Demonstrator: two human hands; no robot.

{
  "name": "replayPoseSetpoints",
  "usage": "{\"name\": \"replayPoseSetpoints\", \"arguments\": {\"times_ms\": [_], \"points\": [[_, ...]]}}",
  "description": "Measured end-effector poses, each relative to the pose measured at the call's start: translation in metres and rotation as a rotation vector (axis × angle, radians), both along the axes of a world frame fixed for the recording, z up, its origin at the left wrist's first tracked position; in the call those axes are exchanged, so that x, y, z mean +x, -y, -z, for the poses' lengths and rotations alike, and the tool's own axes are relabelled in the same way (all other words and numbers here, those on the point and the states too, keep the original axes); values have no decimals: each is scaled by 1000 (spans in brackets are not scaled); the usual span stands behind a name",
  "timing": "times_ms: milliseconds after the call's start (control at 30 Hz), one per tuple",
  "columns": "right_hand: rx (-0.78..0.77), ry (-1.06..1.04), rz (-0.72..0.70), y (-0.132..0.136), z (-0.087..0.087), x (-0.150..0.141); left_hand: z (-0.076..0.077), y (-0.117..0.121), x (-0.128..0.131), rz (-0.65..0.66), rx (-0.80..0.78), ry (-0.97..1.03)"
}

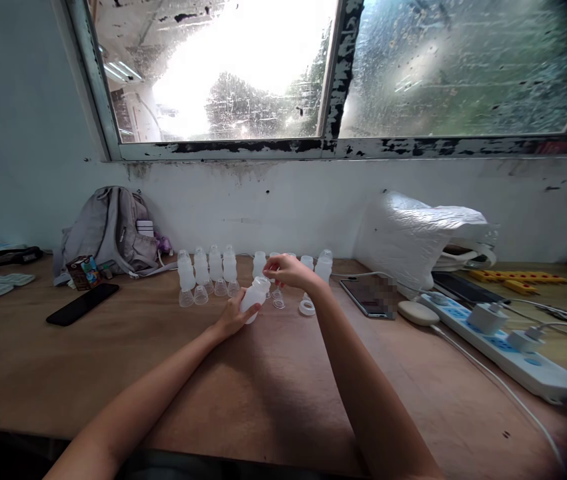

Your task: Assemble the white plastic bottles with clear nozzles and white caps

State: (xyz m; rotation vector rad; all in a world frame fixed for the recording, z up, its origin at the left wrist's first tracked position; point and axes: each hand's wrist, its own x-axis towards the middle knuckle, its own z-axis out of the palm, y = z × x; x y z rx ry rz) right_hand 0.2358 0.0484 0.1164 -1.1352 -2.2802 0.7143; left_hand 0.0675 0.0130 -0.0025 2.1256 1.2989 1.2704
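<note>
My left hand [233,316] grips a small frosted white plastic bottle [255,295], tilted, just above the wooden table [273,380]. My right hand [289,271] is over the bottle's mouth, fingers pinched at its top; whether it holds a small part I cannot tell. Behind stand several more white bottles [207,265] in a row, with small clear cups [201,294] in front of them. Another bottle [324,265] stands to the right, and a white ring cap [307,307] lies flat on the table.
A grey backpack [111,230] leans on the wall at left, beside a small carton [83,271] and a black phone [82,304]. On the right lie a second phone [368,295], a white plastic bag [418,237] and a power strip [503,343] with chargers and cables.
</note>
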Motion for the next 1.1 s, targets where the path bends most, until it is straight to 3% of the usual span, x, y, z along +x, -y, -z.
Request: {"name": "replayPoseSetpoints", "arguments": {"times_ms": [300, 500, 667, 933, 1100], "points": [[48, 44, 98, 2, 2, -4, 3, -3, -1, -13, -17, 11], [72, 12, 65, 0, 4, -6, 5, -6, -2, 98, -113, 192], [-29, -89, -10, -4, 8, -3, 6, -5, -2, 263, -346, 472], [-313, -89, -154, -7, 15, 1, 1, 0, 1, 310, -447, 570], [-340, -85, -221, -13, 20, 2, 3, -1, -1, 400, -602, 716]]}}
